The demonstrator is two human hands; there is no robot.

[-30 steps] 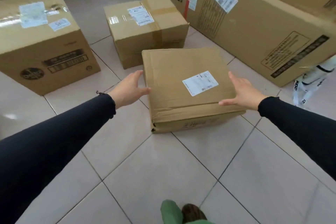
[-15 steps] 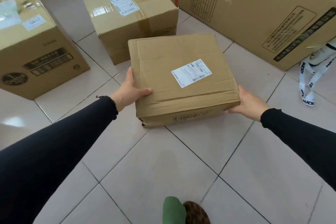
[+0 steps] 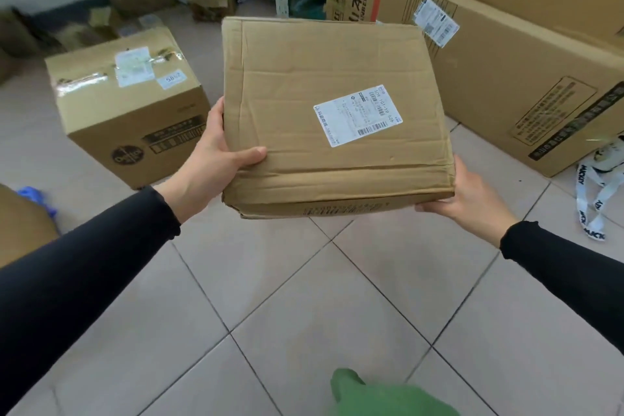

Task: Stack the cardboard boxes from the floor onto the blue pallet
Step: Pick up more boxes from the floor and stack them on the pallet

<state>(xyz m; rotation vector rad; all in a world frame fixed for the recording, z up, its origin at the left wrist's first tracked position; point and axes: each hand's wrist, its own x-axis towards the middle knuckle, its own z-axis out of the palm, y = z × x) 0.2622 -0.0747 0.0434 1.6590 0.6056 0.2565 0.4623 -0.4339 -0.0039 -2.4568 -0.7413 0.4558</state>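
The left hand (image 3: 206, 167) grips the left edge of a flat cardboard box (image 3: 332, 118), its thumb lying pressed on the top face and its fingers tucked out of sight beneath. The right hand (image 3: 467, 196) clamps the box's near right corner, fingers curled under the bottom edge. The box is held in the air, clear of the tiled floor (image 3: 304, 297), its creased top facing up with a white shipping label (image 3: 358, 115) right of centre. Both arms wear black sleeves (image 3: 84, 267). On the floor to the left stands a taller taped carton (image 3: 131, 111); to the right a long large carton (image 3: 526, 84) lies along the floor. A printed white strap (image 3: 591, 199) lies by that carton's near end.
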